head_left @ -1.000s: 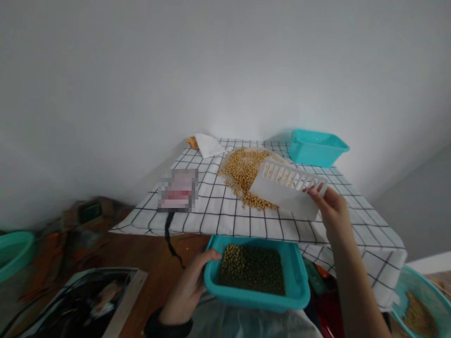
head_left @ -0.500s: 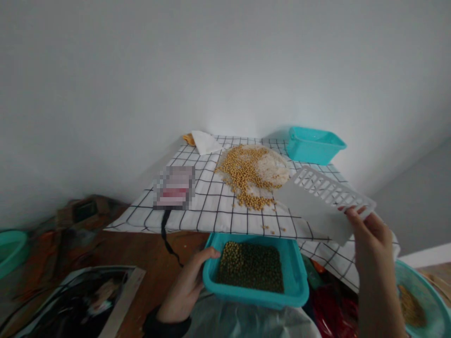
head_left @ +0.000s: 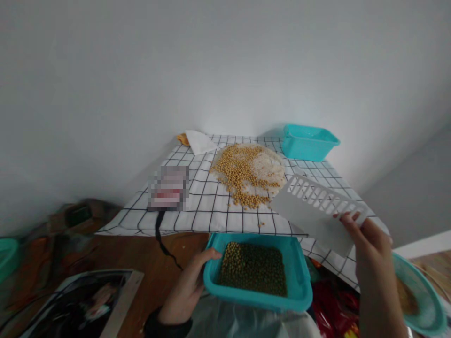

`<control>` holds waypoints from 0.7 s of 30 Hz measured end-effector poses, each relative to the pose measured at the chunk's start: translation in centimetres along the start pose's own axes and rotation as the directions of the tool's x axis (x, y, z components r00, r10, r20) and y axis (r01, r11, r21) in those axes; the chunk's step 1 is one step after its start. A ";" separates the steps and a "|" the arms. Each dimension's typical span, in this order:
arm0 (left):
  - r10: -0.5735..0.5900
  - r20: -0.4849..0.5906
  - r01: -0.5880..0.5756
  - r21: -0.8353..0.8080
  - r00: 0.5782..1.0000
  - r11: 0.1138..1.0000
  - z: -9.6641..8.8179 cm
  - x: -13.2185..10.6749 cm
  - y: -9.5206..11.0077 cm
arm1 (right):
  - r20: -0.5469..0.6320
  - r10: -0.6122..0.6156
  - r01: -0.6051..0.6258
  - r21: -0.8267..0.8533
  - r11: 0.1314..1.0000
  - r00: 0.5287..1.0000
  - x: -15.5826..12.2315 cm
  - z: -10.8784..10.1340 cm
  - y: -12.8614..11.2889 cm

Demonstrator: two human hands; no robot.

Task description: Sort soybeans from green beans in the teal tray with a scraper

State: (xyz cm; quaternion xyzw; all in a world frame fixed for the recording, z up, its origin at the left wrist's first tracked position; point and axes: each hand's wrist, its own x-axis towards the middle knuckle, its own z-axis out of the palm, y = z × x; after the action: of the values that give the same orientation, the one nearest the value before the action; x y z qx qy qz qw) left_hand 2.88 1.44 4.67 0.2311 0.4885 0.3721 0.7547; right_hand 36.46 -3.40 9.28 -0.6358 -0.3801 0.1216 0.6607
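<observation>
My left hand (head_left: 192,284) grips the left rim of a turquoise plastic basin (head_left: 259,300), thumb over the edge. The basin is held just below the table's front edge. Inside it lie dark green beans (head_left: 260,270), with yellow soybeans (head_left: 230,263) at the left. My right hand (head_left: 368,239) is closed on the slotted edge of a flat white plastic board (head_left: 310,211), tilted over the table's right front. Left of the board, a pile of soybeans (head_left: 236,169) covers much of a round, pale mat (head_left: 269,166). A few loose beans (head_left: 261,224) lie near the front edge.
A checked cloth (head_left: 207,206) covers the table against the wall. On it stand a second turquoise basin (head_left: 306,145), a white cloth (head_left: 199,142) and a blurred-out flat object (head_left: 171,188) with a black strap. Another basin (head_left: 423,300) sits low at right; an open box (head_left: 120,300) lies at left.
The white board has come slightly lower, toward the table's front. Fewer loose beans lie at the front edge now. The view has shifted a little; the held basin stays nearly in place.
</observation>
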 end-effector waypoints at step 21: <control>0.004 -0.021 -0.004 0.010 1.000 1.000 -0.3 -0.4 0.2 | -0.177 0.060 -0.053 0.042 0.998 0.982 -0.6 0.5 0.8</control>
State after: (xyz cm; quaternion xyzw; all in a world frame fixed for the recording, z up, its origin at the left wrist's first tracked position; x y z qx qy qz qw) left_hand 2.47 1.27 4.91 0.2318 0.4979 0.3734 0.7476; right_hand 36.01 -3.32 8.26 -0.6424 -0.2991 0.0899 0.6999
